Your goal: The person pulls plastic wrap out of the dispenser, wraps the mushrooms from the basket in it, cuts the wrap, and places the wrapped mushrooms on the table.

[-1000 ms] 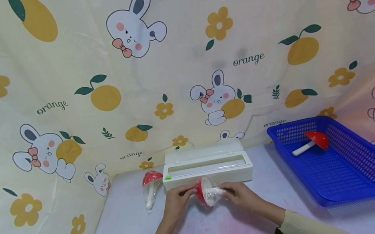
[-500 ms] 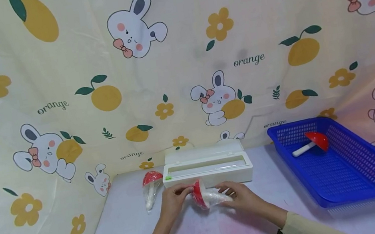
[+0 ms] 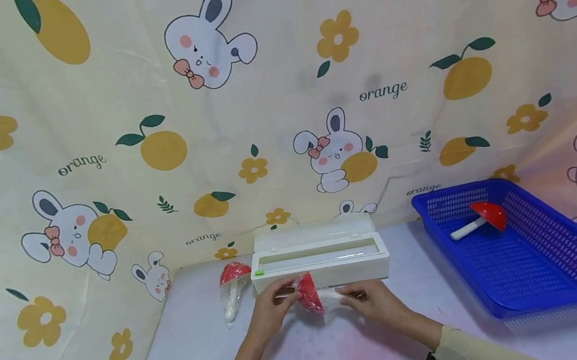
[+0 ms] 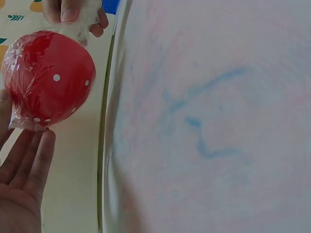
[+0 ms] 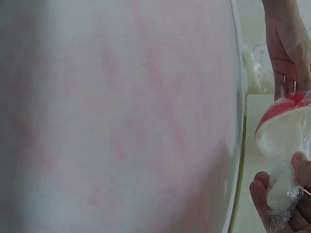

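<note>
Grip: right hand [image 3: 372,302] pinches the stem [image 3: 329,296] of a film-wrapped toy mushroom [image 3: 309,294]; left hand [image 3: 271,311] pinches its red cap, fingers extended along it. Mushroom lies sideways between the hands, above the table [image 3: 343,355], before the white box [image 3: 331,275]. Forearms angle inward, fingertips facing.

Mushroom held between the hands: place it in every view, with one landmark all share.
Head: the held mushroom is below centre, in front of the white box.
Left wrist: upper left, dotted red cap showing.
Right wrist: lower right, at the edge, pale cap underside showing.
Shared landmark: the left hand, at the cap.
</note>
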{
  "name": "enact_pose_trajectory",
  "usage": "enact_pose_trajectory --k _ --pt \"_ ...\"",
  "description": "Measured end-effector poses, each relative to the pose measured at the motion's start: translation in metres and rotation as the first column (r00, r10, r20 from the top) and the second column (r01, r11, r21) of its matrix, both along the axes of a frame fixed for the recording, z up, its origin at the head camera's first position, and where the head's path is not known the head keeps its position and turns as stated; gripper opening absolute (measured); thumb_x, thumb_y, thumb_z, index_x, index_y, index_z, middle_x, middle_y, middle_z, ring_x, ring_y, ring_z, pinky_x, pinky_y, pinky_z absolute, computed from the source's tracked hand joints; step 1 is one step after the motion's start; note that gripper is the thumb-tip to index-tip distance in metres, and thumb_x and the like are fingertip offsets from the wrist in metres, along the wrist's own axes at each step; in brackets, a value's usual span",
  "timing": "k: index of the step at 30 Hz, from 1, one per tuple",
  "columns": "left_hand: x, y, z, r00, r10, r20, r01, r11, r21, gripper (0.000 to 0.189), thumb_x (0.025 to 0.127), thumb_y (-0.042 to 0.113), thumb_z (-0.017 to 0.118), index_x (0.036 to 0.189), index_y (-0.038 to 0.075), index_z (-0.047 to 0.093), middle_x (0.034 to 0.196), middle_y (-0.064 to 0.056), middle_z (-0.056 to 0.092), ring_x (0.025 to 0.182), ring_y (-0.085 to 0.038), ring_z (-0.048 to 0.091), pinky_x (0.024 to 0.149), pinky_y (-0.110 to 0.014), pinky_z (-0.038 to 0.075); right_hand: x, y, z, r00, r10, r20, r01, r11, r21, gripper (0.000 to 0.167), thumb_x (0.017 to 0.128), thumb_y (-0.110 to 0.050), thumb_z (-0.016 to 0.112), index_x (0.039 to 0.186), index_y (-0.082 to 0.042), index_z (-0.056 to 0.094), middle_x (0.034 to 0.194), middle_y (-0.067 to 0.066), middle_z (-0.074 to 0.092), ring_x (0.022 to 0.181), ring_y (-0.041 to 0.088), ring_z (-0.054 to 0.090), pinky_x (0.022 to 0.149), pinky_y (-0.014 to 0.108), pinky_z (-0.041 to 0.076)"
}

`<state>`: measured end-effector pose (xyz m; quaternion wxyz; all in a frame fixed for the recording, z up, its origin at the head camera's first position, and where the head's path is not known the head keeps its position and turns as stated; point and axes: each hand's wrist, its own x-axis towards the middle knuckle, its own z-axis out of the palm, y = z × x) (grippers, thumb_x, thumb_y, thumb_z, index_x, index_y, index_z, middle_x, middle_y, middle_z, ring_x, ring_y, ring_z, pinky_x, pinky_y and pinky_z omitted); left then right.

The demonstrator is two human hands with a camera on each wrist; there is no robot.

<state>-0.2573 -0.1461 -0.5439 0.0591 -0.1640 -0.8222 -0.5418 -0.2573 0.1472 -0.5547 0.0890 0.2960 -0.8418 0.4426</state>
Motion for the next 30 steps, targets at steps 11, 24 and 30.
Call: enact_pose_trajectory --k 11,24,30 --pt "0.003 0.003 0.001 0.994 0.104 0.032 -0.106 0.989 0.098 0.035 0.094 0.022 0.084 0.128 0.019 0.077 0.121 0.000 0.077 0.108 -0.020 0.074 0.087 -0.023 0.061 0.001 -0.002 0.001 0.997 0.065 0.030 -0.066 0.998 0.025 0.037 0.090 -0.008 0.087 0.125 -0.001 0.076 0.112 0.012 0.078 0.096 0.010 0.070 0.080 0.026 0.061" --pt "0.006 0.011 0.000 0.989 0.130 0.065 -0.138 0.981 0.136 0.035 0.100 0.024 0.079 0.132 0.012 0.073 0.124 -0.008 0.076 0.112 -0.025 0.073 0.090 -0.025 0.062 0.006 -0.008 -0.002 0.998 0.027 0.053 -0.024 0.998 -0.054 0.028 0.092 -0.003 0.083 0.119 0.000 0.078 0.115 0.015 0.079 0.097 0.018 0.076 0.082 0.025 0.063" --pt "0.009 0.009 -0.006 0.995 0.064 0.082 -0.075 0.988 0.133 0.049 0.099 0.021 0.079 0.144 0.008 0.064 0.134 -0.016 0.070 0.122 -0.033 0.070 0.096 -0.030 0.061 0.007 -0.010 -0.002 0.998 -0.007 0.061 0.013 0.996 -0.093 0.026 0.094 -0.007 0.083 0.119 -0.002 0.079 0.113 0.013 0.080 0.096 0.014 0.074 0.081 0.025 0.063"
